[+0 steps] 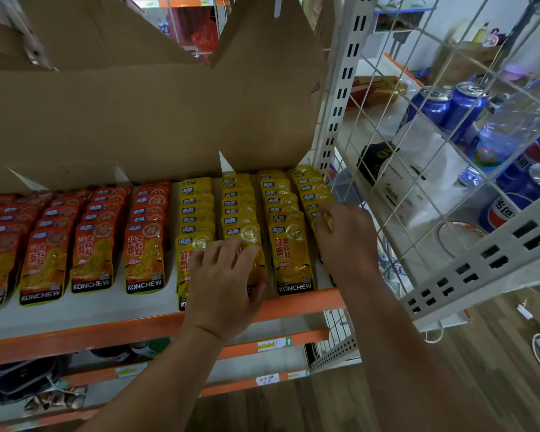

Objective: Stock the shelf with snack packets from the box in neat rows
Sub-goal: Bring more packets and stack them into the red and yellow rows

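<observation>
Bare left hand (228,275) and right hand (346,241) on bare forearms (a crease lines the left wrist).

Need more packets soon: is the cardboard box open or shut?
Open: the cardboard box behind the snack packets has its flaps standing up. Contents hidden.

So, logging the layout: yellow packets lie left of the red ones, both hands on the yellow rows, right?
No: the head view shows the yellow packets right of the red packets. The left hand and right hand are on the yellow rows.
</observation>
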{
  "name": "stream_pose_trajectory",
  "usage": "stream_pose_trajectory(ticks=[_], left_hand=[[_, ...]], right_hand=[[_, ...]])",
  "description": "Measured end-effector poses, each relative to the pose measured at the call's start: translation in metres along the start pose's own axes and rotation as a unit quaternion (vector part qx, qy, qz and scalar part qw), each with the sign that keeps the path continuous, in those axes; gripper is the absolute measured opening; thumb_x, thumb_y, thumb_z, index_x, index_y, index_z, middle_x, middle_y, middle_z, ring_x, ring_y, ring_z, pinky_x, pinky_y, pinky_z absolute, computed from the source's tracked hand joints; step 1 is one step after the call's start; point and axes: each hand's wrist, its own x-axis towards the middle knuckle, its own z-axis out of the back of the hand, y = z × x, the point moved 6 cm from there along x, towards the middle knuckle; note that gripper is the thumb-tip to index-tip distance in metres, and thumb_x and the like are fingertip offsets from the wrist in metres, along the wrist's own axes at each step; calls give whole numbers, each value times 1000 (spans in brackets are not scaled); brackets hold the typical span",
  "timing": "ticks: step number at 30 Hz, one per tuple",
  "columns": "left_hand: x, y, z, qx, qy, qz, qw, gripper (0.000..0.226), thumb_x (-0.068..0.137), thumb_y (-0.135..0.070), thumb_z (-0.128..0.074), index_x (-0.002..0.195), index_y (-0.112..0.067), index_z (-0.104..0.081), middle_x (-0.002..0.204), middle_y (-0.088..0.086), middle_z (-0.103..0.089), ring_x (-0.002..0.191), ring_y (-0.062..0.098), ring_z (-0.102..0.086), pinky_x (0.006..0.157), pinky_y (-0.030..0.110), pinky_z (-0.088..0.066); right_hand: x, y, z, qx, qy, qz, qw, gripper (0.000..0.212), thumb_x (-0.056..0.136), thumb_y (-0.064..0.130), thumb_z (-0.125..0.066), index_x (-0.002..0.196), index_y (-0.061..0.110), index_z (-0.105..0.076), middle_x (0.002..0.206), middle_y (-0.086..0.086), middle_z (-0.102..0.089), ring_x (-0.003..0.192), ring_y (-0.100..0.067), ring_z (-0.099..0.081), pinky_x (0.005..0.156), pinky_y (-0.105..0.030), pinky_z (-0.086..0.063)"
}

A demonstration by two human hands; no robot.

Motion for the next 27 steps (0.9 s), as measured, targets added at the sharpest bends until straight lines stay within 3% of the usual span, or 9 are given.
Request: stream_pose_trajectory(ticks=[2, 4, 7, 10, 13, 16, 18, 27], left_hand=[[0, -2, 0, 10, 0, -10, 1000, 44, 88, -43, -55, 124, -21, -67, 124, 4, -63, 114, 33, -56, 94, 53, -42], [0, -5, 0, 13, 0, -30, 999, 42, 90, -41, -55, 125, -21, -68, 126, 4, -64, 115, 34, -57, 93, 52, -41], [0, -7, 1, 19, 1, -64, 998, 42, 92, -37, -56, 130, -22, -67, 131, 4, -63, 118, 33, -57, 93, 50, -41], [4, -21, 4, -3, -6, -104, 995, 43, 90, -34, -61, 131, -22, -67, 132, 3, -64, 119, 31, -57, 94, 50, -41], [9, -42, -3, -14, 22, -134, 991, 45, 90, -37, -61, 133, -23, -65, 134, 1, -61, 120, 29, -55, 97, 53, -39], [13, -45, -12, -3, 54, -130, 990, 46, 92, -44, -57, 134, -25, -63, 138, 1, -59, 120, 29, -55, 99, 55, -39], [11, -45, -15, 3, 61, -143, 988, 43, 92, -46, -57, 129, -24, -67, 137, 0, -60, 118, 29, -56, 98, 54, -39], [9, -49, -17, 18, 89, -161, 983, 43, 95, -48, -54, 129, -26, -68, 140, 0, -59, 123, 26, -55, 100, 54, -36]], right_hand=[[24, 16, -3, -25, 23, 37, 999, 22, 93, 15, -58, 103, 15, -78, 100, -10, -69, 91, -30, -61, 77, -37, -47], [48, 26, -17, -77, 102, 43, 991, 29, 91, 11, -55, 103, 21, -79, 101, -6, -70, 91, -28, -63, 80, -36, -52], [73, 41, -48, -203, 242, 43, 948, 27, 93, 13, -55, 109, 23, -75, 114, -2, -69, 102, -26, -65, 87, -39, -55], [81, 48, -64, -281, 338, 20, 898, 23, 96, 10, -57, 114, 8, -70, 116, -9, -66, 107, -28, -65, 92, -43, -57], [80, 47, -70, -296, 337, 56, 892, 21, 95, 8, -55, 109, 4, -70, 95, -9, -64, 90, -26, -64, 85, -39, -57], [79, 45, -77, -273, 346, 83, 894, 27, 96, 8, -56, 118, 11, -71, 115, -7, -68, 103, -25, -65, 78, -31, -51], [80, 47, -79, -265, 364, 73, 890, 29, 94, 7, -61, 121, 13, -71, 125, -8, -66, 110, -27, -64, 89, -36, -55], [77, 58, -66, -256, 388, 84, 882, 40, 88, 0, -62, 124, 19, -67, 129, -8, -59, 114, -30, -60, 101, -48, -50]])
